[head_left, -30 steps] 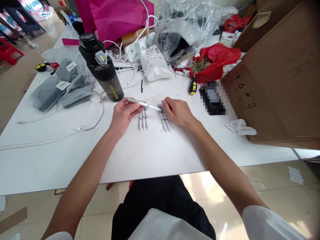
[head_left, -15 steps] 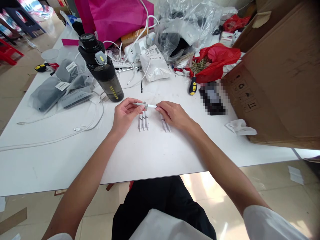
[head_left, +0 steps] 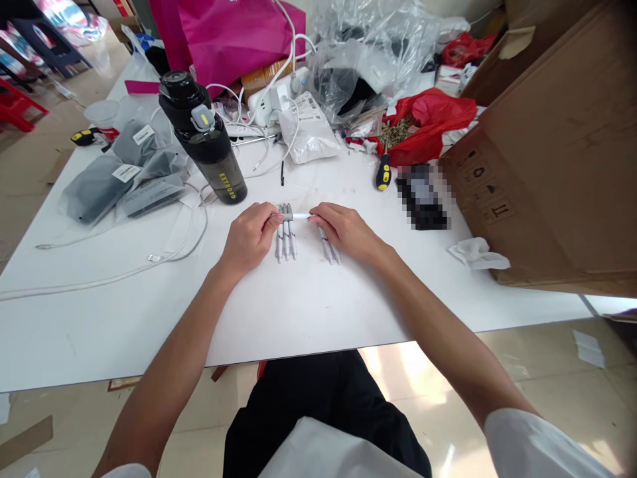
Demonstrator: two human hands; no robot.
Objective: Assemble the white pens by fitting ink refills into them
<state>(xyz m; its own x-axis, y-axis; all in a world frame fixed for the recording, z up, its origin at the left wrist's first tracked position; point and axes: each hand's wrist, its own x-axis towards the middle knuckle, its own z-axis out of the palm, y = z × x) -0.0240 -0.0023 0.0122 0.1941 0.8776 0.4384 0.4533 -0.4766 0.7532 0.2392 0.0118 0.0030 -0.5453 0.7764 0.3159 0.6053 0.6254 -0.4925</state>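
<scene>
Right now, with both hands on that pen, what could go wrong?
The held pen is pinched between the left hand and right hand; it could slip free. 
The left hand is close beside three pens lying side by side, so it might nudge them askew. 
The black bottle stands near that hand; a sudden jerk might tip it.

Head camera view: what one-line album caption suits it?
Left hand and right hand grip one pen, other pens lying on the white table.
</scene>
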